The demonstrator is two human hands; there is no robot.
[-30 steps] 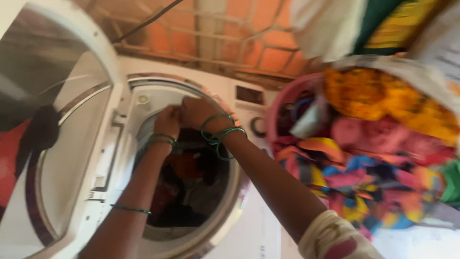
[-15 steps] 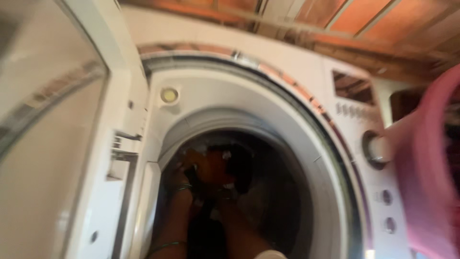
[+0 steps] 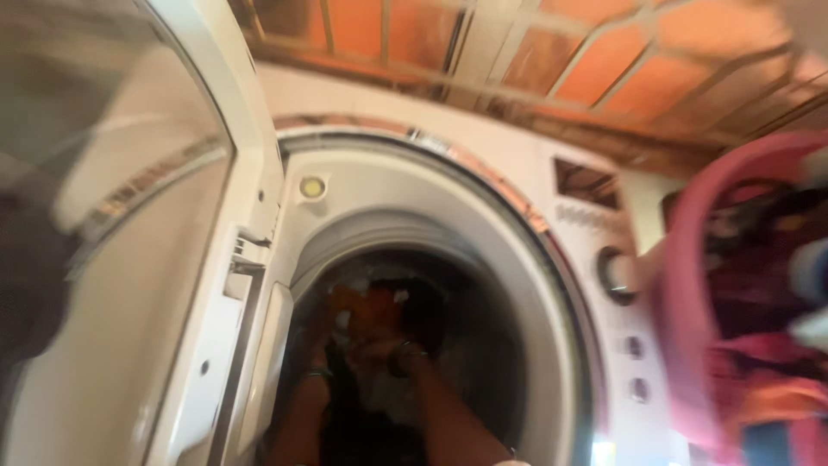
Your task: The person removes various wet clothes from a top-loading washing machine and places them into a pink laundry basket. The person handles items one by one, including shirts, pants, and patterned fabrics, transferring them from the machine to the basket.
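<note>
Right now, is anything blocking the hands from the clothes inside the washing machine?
Nothing visible does. The door is swung open to the left, and the left hand and right hand are inside the drum, at the dark clothes. The picture is blurred, so the grip itself is unclear.

both my forearms stretch forward, left hand (image 3: 332, 324) and right hand (image 3: 379, 345) close together, grip too blurry to tell
</note>
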